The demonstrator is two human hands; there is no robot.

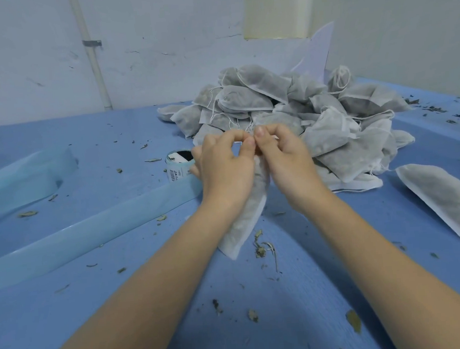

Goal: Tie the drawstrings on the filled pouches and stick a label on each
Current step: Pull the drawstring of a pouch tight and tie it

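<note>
Forearms are extended from the near edge over the blue textured surface point(102, 306), on which dried leaf fragments point(261, 247) are scattered. A white non-woven pouch filled with grey-green herb point(244, 222) is held between the two hands, its lower corner resting on the surface and its neck raised. The left hand point(224, 165) and the right hand point(286, 160) are brought together at the neck of the pouch, fingers curled, thumb and forefinger of each pinching at the top; the drawstring itself is too fine to be distinguished there. Just left of the left hand, a small roll of printed labels on pale blue backing point(178, 165) is seen standing on the surface, and a long strip of pale blue backing tape point(85, 228) is trailed from it across the surface toward the left edge. At the right, a single flat filled pouch point(448, 202) is laid apart from the others. Behind the hands, a heap of filled white pouches with thin white drawstrings point(286, 102) is piled against the far corner. A white pipe with a metal clip point(92, 56) is fixed to the grey wall beyond.
</note>
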